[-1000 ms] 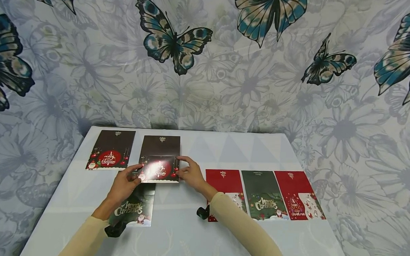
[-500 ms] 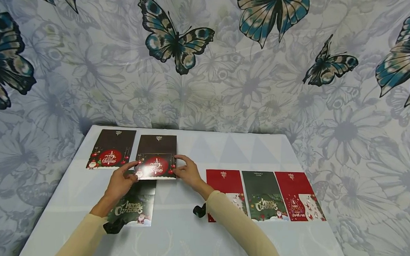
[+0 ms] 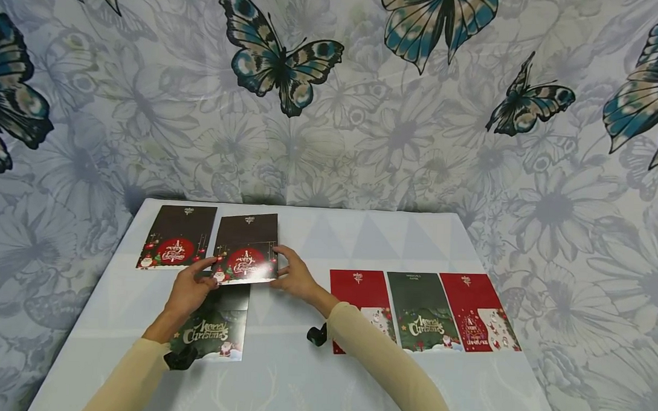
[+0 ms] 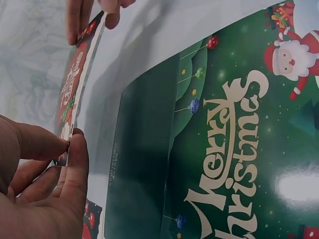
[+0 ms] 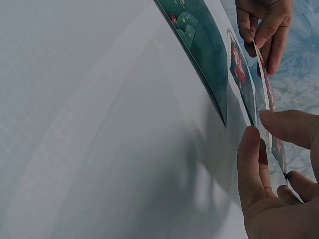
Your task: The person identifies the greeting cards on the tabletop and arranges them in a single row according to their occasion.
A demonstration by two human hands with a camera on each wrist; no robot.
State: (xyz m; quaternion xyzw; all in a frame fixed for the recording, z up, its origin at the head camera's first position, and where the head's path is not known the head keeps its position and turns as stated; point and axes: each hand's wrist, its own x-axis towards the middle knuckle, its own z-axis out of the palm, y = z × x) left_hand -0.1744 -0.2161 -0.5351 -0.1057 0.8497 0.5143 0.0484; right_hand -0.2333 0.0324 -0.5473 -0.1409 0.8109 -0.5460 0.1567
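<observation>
My left hand (image 3: 189, 292) pinches the lower left edge of a dark Christmas card (image 3: 246, 230) with a red round motif. On its right edge, the same card is held by my right hand (image 3: 299, 278). The left wrist view shows thumb and finger closed on the card (image 4: 75, 94), which is seen nearly edge-on. Between thumb and fingers of the right hand (image 5: 279, 164) the card's other side shows in the right wrist view. A green "Merry Christmas" card (image 3: 216, 331) lies below the held card. A matching dark card (image 3: 178, 233) lies at the far left.
Along the right of the table (image 3: 312, 380) lie a red card (image 3: 357, 289), partly behind the right forearm, a green card (image 3: 420, 302) and another red card (image 3: 467, 298). A butterfly-patterned backdrop (image 3: 358, 140) rises behind the table's far edge.
Both hands have shifted slightly left with the dark card between them. The card now tilts a little, its right side higher. The cards on the table have stayed put.
</observation>
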